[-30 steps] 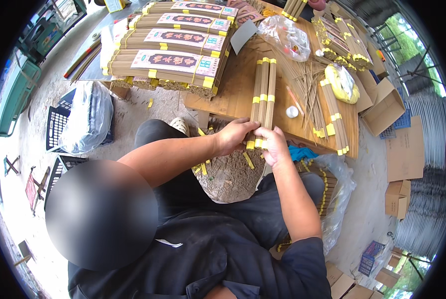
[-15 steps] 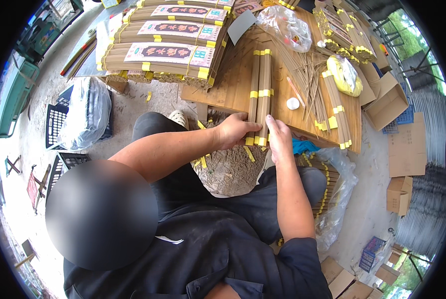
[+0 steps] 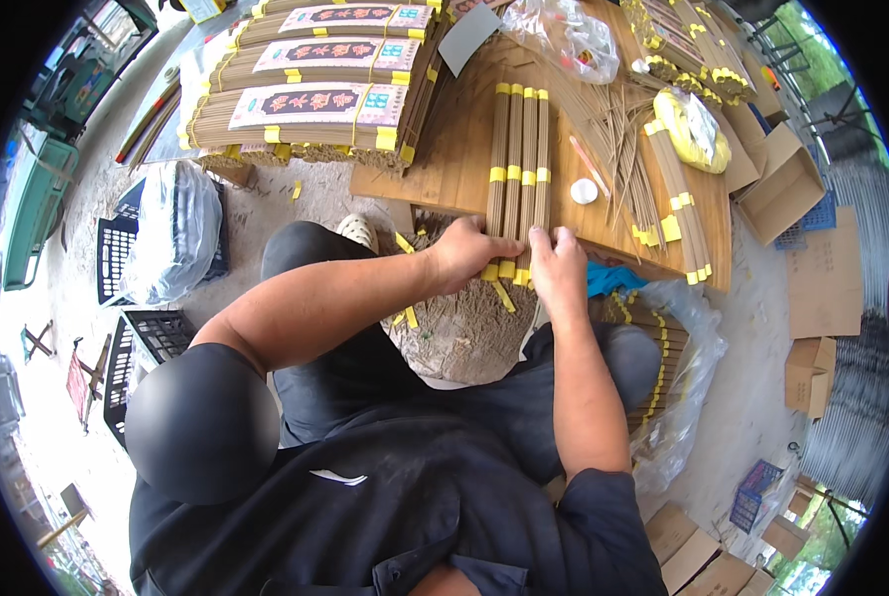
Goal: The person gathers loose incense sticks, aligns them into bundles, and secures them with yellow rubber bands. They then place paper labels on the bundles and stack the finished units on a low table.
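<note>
Several slim bundles of brown incense sticks (image 3: 515, 149), banded in yellow, lie side by side at the front edge of the wooden table (image 3: 415, 184). Their near ends stick out past the edge. My left hand (image 3: 459, 256) grips these ends from the left, its thumb across the sticks and its other fingers partly hidden. From the right, my right hand (image 3: 561, 270) is closed against the same ends, thumb along the outermost bundle. A small round white lid (image 3: 584, 191) sits just to the right of the bundles.
Large labelled incense packs (image 3: 315, 104) are piled at the left. Loose sticks (image 3: 613, 149), more banded bundles (image 3: 678, 204) and a yellow bag (image 3: 691, 129) lie on the right. A crate with clear plastic (image 3: 171, 233) stands on the floor, and open cardboard boxes (image 3: 782, 184) stand beyond the table.
The bundles now lie spread side by side in a flat row, where fewer showed before. Both hands stay at their near ends. The view has shifted slightly.
</note>
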Tool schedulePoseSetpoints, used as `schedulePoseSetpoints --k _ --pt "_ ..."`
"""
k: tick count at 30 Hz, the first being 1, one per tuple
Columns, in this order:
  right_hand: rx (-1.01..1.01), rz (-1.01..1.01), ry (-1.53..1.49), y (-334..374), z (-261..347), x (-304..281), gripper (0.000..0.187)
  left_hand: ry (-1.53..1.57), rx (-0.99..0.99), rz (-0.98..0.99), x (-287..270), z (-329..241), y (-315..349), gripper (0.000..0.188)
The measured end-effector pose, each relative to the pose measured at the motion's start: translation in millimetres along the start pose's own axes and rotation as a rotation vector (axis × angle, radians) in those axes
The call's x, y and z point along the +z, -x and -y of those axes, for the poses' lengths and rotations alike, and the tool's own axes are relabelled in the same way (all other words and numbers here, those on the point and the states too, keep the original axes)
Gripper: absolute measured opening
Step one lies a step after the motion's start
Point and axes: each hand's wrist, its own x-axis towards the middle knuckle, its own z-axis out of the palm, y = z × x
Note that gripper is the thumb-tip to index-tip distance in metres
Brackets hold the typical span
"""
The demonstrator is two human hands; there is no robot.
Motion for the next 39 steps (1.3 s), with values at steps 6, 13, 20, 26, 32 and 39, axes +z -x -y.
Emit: schedulePoseSetpoints --k 6,13,20,26,32,39 --pt "0.117 0.228 -0.400 -9 -15 -10 0.037 -0.017 0.009 0.013 0 -8 4 0.034" --pt "0.352 0.438 -0.608 -3 -14 -31 0.035 -0.059 -0.040 0.046 -4 -9 6 0.033" --pt "0.358 0.491 -0.636 -2 -16 -30 0.033 -0.089 -0.085 0.038 -5 -12 9 0.037" --pt "0.278 0.478 -0.757 0 -15 -26 0.034 -0.118 -0.131 0.047 -1 -19 16 0.038" --pt "0.300 0.438 -0.798 -1 -14 -22 0.036 -0.109 -0.118 0.062 -2 -16 13 0.036" --pt "0.325 0.412 -0.761 2 -13 -22 0.027 -0.072 -0.095 0.068 -4 -13 11 0.036"
